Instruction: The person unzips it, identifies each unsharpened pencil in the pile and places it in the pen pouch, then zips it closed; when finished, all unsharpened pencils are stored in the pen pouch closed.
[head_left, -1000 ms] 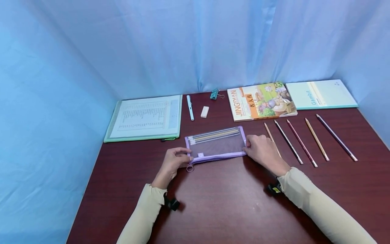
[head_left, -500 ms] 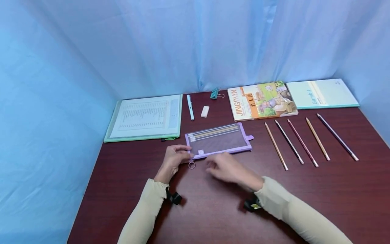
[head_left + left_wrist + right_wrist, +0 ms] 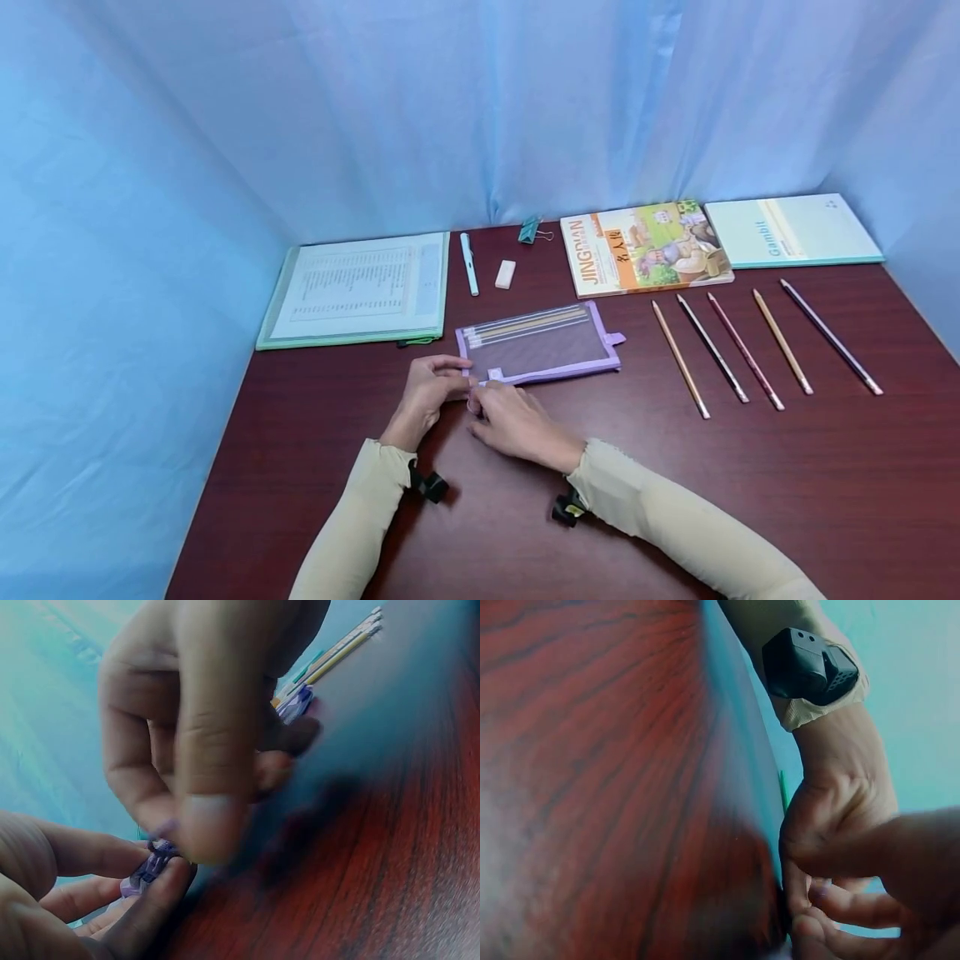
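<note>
A purple-edged mesh pencil case [image 3: 566,369] lies flat on the table, with several pencils [image 3: 532,325] showing through its mesh. My left hand [image 3: 426,398] pinches its near left corner between thumb and fingers. At that same corner my right hand [image 3: 521,423] has thumb and forefinger on the ring of the zipper pull [image 3: 473,406], which the fingers mostly cover. In the left wrist view the right thumb [image 3: 214,817] comes down close beside the purple corner [image 3: 154,866]. Both hands meet closely in the right wrist view, where the case is mostly hidden.
Several loose pencils [image 3: 744,350] lie to the right. Along the back are a zip document folder [image 3: 360,287], a light blue pen [image 3: 468,265], an eraser [image 3: 505,274], a teal binder clip [image 3: 529,231], an illustrated book [image 3: 645,250] and a pale notebook [image 3: 795,232].
My right hand has left the case's right end and moved left along the near edge to the zipper ring. The left hand stays at its corner.
</note>
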### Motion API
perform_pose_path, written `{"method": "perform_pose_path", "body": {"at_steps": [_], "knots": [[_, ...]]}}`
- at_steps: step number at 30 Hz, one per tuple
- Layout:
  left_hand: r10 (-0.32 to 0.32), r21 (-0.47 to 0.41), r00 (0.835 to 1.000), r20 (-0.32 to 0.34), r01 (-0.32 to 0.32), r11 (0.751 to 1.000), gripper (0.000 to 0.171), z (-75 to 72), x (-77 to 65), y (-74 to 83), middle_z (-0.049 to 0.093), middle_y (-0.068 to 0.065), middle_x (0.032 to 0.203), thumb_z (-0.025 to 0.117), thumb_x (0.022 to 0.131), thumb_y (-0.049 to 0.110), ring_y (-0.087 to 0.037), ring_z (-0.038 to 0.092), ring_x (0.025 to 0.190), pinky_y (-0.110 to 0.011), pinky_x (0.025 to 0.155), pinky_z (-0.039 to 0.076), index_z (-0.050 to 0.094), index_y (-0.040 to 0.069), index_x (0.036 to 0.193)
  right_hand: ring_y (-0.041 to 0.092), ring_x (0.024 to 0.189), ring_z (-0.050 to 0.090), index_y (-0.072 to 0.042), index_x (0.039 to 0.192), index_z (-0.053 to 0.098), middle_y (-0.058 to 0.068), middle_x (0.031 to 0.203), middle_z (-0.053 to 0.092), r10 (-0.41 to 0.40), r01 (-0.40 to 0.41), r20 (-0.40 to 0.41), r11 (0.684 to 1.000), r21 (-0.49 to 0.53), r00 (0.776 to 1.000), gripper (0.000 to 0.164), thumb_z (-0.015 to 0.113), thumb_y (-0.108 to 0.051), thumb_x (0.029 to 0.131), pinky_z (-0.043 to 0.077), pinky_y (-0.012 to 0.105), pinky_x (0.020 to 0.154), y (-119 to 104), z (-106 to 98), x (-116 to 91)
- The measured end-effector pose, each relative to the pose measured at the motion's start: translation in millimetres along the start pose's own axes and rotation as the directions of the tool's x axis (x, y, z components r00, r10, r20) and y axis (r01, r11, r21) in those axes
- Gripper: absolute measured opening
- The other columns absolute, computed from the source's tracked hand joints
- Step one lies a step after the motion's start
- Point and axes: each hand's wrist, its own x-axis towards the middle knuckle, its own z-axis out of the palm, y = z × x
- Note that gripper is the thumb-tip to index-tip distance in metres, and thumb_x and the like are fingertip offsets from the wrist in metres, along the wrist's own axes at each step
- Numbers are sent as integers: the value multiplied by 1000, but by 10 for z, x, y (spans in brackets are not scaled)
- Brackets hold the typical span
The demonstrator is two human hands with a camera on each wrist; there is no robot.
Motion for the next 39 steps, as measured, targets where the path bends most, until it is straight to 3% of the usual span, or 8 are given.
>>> {"method": "perform_pose_path", "body": {"at_steps": [6,11,17,25,34,39], "knots": [[9,19,1000,-4,-9,1000,35,-31,24,-12,67,1,63,68,77,-18,-7,65,57,-21,57,57,66,-16,112,14,66,66,-14,78,70,-1,73,71,2,7,-204,999,44,979,11,80,-11,81,51,30,58,62,10,54],[-8,-14,1000,14,8,1000,37,-37,50,-15,66,1,62,67,76,-20,-8,66,56,-24,56,59,64,-18,113,11,61,69,-10,73,75,2,67,74,48,-16,-249,992,128,967,7,79,-5,76,52,23,60,185,-14,77],[-19,-53,999,47,21,998,40,-34,64,-16,66,0,63,64,76,-23,-10,68,57,-27,56,61,60,-21,116,6,54,67,-8,73,75,3,65,74,162,-110,-202,962,248,966,6,77,-6,78,51,18,54,386,-119,-4],[-14,-57,999,33,16,998,39,-54,53,-7,68,-2,63,65,76,-24,-11,68,56,-29,56,61,63,-20,114,3,46,63,0,78,75,11,65,74,315,-246,-103,872,423,943,5,74,-3,82,52,22,44,774,-402,-247],[-33,-37,999,40,34,999,40,-77,25,0,67,-2,64,66,77,-22,-10,68,57,-29,57,61,63,-18,116,6,48,66,1,84,75,11,69,75,426,-360,-89,844,399,900,8,76,-8,84,55,25,46,1227,-767,-639],[-21,-35,999,31,22,999,40,-104,23,-3,67,-1,63,65,76,-23,-10,68,56,-29,56,61,63,-19,115,7,48,66,3,85,74,10,66,75,493,-429,-92,823,371,865,11,76,-8,85,55,25,46,1421,-949,-838]]}}
